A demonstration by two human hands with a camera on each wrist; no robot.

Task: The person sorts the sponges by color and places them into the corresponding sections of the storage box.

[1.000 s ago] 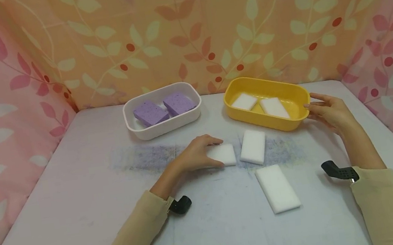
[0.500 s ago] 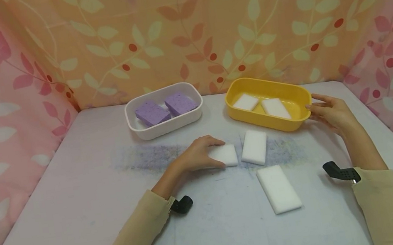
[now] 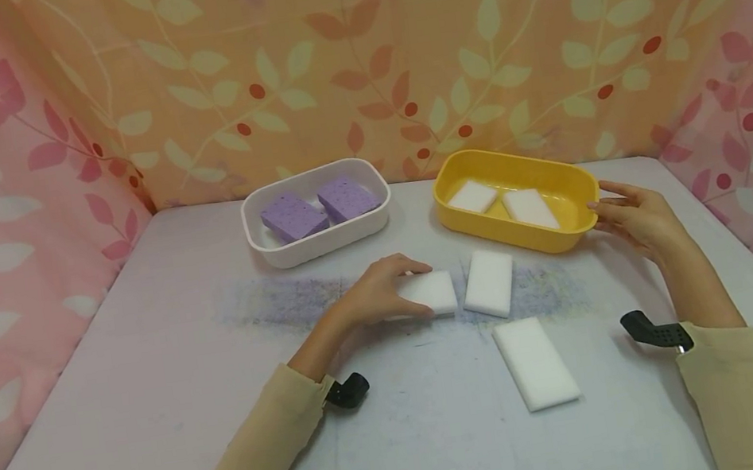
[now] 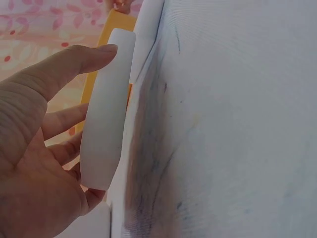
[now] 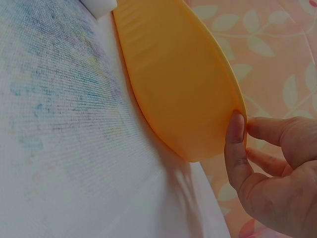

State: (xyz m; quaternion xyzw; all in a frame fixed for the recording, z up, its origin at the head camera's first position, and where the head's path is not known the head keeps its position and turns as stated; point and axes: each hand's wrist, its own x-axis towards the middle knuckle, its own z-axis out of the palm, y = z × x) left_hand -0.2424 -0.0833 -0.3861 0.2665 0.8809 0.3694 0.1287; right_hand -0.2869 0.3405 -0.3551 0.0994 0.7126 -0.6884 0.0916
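Note:
In the head view my left hand (image 3: 384, 292) grips a white sponge block (image 3: 434, 293) by its long edges, thumb on the near side. The left wrist view has this white sponge tilted up, with a gap between it and the cloth. My right hand (image 3: 637, 218) pinches the right end of a yellow tub (image 3: 516, 230) at its rim; the right wrist view has the thumb (image 5: 237, 131) against the tub's wall. Inside the tub lie two white sponges, one at the left (image 3: 472, 196) and one in the middle (image 3: 530, 209).
Two more white sponges lie on the table, an upright-angled one (image 3: 488, 283) before the tub and a nearer one (image 3: 536, 363). A white tub (image 3: 327, 240) with two purple sponges (image 3: 293, 216) stands back left. A smudged blue-purple band (image 3: 278, 303) crosses the white cloth.
My left hand has raised the white sponge slightly off the table. The right hand keeps its hold on the yellow tub. The head view has shifted a little.

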